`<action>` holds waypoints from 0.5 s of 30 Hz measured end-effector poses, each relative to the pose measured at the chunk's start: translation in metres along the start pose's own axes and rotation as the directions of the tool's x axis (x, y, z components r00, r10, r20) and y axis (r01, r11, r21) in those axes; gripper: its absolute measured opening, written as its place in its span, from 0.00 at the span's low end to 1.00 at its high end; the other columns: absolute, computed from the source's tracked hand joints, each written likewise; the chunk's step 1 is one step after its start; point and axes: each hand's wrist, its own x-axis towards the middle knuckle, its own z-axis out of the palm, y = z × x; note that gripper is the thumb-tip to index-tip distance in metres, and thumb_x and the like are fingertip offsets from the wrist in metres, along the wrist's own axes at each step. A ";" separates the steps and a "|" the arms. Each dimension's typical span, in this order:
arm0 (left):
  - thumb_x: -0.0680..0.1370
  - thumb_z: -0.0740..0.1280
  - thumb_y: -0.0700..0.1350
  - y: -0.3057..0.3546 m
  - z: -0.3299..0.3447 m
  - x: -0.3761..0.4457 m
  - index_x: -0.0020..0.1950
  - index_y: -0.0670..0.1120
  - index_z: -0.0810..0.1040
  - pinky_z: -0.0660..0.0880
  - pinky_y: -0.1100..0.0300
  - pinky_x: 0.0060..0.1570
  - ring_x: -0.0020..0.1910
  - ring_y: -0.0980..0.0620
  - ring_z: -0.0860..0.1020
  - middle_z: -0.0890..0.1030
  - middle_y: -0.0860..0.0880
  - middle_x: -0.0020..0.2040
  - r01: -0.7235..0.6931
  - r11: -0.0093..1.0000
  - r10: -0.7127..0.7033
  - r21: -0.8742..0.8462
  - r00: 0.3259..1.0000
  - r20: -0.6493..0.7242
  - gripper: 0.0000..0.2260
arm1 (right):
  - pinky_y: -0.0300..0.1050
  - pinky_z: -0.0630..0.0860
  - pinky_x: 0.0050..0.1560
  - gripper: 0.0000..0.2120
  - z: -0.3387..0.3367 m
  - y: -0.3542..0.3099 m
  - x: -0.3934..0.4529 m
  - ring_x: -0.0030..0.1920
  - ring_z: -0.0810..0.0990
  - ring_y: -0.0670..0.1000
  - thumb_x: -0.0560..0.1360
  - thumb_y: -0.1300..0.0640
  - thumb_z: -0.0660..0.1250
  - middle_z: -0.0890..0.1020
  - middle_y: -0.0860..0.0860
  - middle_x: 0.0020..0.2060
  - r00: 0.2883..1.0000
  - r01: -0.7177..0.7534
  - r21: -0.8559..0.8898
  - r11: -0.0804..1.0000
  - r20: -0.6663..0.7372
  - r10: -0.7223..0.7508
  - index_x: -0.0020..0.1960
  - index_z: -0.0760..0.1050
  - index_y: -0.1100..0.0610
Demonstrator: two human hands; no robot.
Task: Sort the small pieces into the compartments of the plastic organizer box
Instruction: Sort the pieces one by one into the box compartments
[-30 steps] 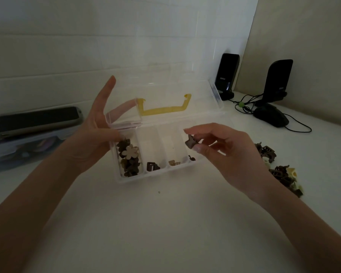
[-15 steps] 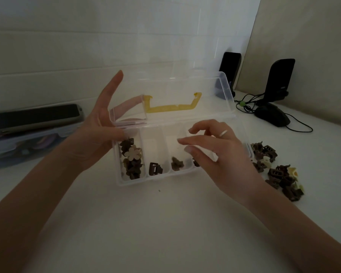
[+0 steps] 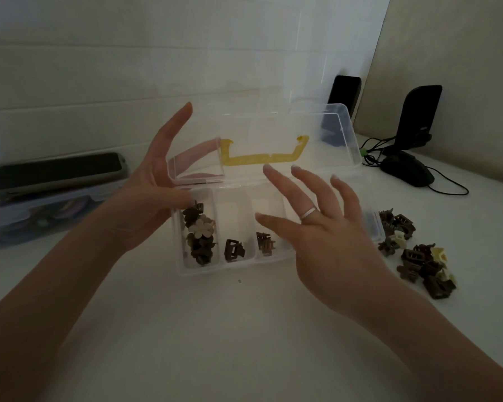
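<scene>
The clear plastic organizer box (image 3: 199,266) sits mid-table with its lid (image 3: 288,134) tipped up and back, the yellow handle (image 3: 262,158) showing through it. The left hand (image 3: 145,195) braces the box's left end at about nine o'clock, its fingers spread, some of them visible through the clear lid. The right hand (image 3: 320,227) hovers over the right-hand compartments, fingers spread and holding nothing.

Inside, the leftmost compartment holds flower-shaped clips (image 3: 199,230), mostly brown with one cream; the next has a single brown square clip (image 3: 233,250), the third another small brown piece (image 3: 265,242). The unsorted pile (image 3: 418,256) lies on the table at three o'clock from the box — brown and cream claw clips, tangled together.

My guess is these pieces weigh next to nothing and are hard, slick plastic with teeth that snag on one another, so a fingertip pinch across the body of one clip should lift it clean. The box looks light enough to skid — hence the steadying hand.

No readable writing anywhere; marks on the black speakers (image 3: 418,117) at one o'clock are too dim to make out.
</scene>
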 end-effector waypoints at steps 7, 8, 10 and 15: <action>0.64 0.66 0.27 -0.002 -0.001 0.001 0.73 0.67 0.60 0.80 0.58 0.47 0.56 0.45 0.80 0.75 0.53 0.69 0.001 1.000 -0.001 -0.008 1.000 0.030 0.48 | 0.67 0.47 0.70 0.18 -0.006 -0.001 0.002 0.75 0.55 0.58 0.64 0.65 0.69 0.58 0.50 0.76 0.989 -0.056 0.047 0.997 0.141 0.049 0.44 0.82 0.44; 0.64 0.65 0.26 -0.002 -0.001 0.001 0.73 0.67 0.60 0.80 0.58 0.46 0.56 0.45 0.80 0.74 0.53 0.70 0.000 1.000 0.000 -0.009 1.000 0.031 0.48 | 0.67 0.44 0.70 0.18 -0.006 -0.002 0.003 0.76 0.52 0.58 0.65 0.64 0.68 0.55 0.49 0.76 0.986 -0.060 0.032 0.998 0.158 0.054 0.45 0.82 0.43; 0.64 0.64 0.25 -0.002 -0.001 0.001 0.73 0.67 0.61 0.80 0.58 0.47 0.57 0.45 0.80 0.74 0.52 0.70 -0.005 1.000 0.006 -0.014 0.999 0.039 0.48 | 0.66 0.40 0.71 0.16 -0.007 -0.004 0.005 0.76 0.46 0.55 0.67 0.63 0.67 0.49 0.48 0.77 0.980 -0.070 0.015 0.997 0.189 0.066 0.45 0.82 0.43; 0.64 0.63 0.25 -0.003 0.002 0.001 0.74 0.65 0.60 0.79 0.53 0.52 0.58 0.44 0.81 0.76 0.52 0.68 0.004 0.999 -0.003 -0.033 1.000 0.014 0.47 | 0.60 0.36 0.72 0.17 -0.009 -0.002 0.007 0.76 0.42 0.49 0.68 0.67 0.63 0.48 0.43 0.76 0.976 -0.107 0.120 0.987 0.203 0.081 0.42 0.80 0.45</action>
